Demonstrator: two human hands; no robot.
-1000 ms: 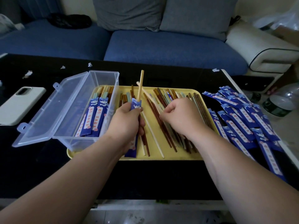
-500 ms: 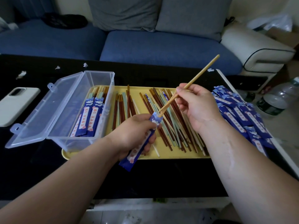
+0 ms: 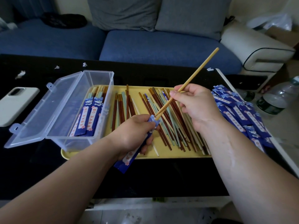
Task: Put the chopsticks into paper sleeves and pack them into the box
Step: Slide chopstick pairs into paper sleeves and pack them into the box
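Observation:
My left hand [image 3: 132, 135] grips a blue paper sleeve [image 3: 127, 159] above the front of the yellow tray [image 3: 178, 155]. My right hand [image 3: 194, 105] pinches a tan wooden chopstick [image 3: 197, 71] whose lower tip sits at the sleeve's mouth; a second tan tip shows there too. Several loose brown, mint and cream chopsticks [image 3: 163, 120] lie across the tray. The clear plastic box [image 3: 68, 110] stands open on the tray's left end and holds a few sleeved pairs [image 3: 90, 115]. A heap of blue sleeves [image 3: 242, 113] lies to the right of the tray.
A white phone [image 3: 14, 104] lies on the black table at the left. Paper scraps [image 3: 21, 73] dot the far table. A blue sofa [image 3: 145, 44] runs behind, and plastic bottles [image 3: 275, 97] stand on the floor at the right.
My right hand picked a tan chopstick off the tray and brought its tip to the sleeve. My left hand tilted the sleeve to the right and drew it nearer to me.

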